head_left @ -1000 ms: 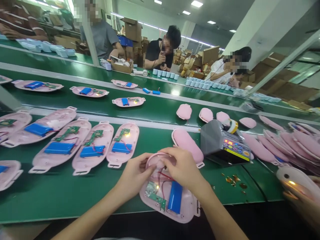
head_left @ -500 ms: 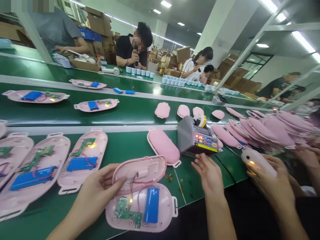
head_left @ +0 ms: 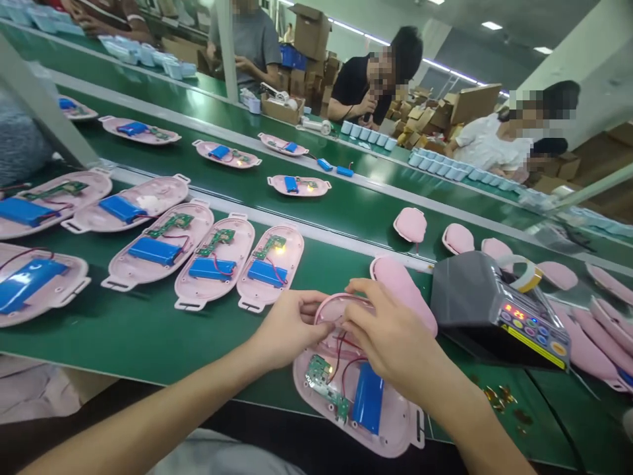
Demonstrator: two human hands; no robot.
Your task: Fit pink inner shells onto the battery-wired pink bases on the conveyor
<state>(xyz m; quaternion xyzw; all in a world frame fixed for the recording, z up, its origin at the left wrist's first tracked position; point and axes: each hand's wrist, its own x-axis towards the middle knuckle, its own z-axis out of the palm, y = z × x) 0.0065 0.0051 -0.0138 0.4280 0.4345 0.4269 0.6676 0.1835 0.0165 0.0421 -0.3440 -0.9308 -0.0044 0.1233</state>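
Note:
My left hand (head_left: 291, 326) grips the left rim of a pink cover half (head_left: 332, 305), which is tilted up with its inside facing me. Bent over the same cover, my right hand (head_left: 395, 336) presses thumb and fingers against its inside and rim; anything small under the fingertips is hidden. Below it lies the matching pink shell (head_left: 395, 432) at the table's front edge, with a blue battery (head_left: 368, 399) and a green circuit board (head_left: 324, 382) showing a small lit yellow light. Thin red and dark wires run between the two halves.
A grey tape dispenser (head_left: 465, 297) stands to the right, beside a closed pink shell (head_left: 403, 284). Open shells (head_left: 202, 290) with batteries line the left. Small brass-coloured bits (head_left: 499, 396) lie near the front edge. More shells sit on the belt (head_left: 356, 218); people work opposite.
My right hand has moved left from beside the tape dispenser onto the pink cover. My left hand still holds the cover. The view has swung left.

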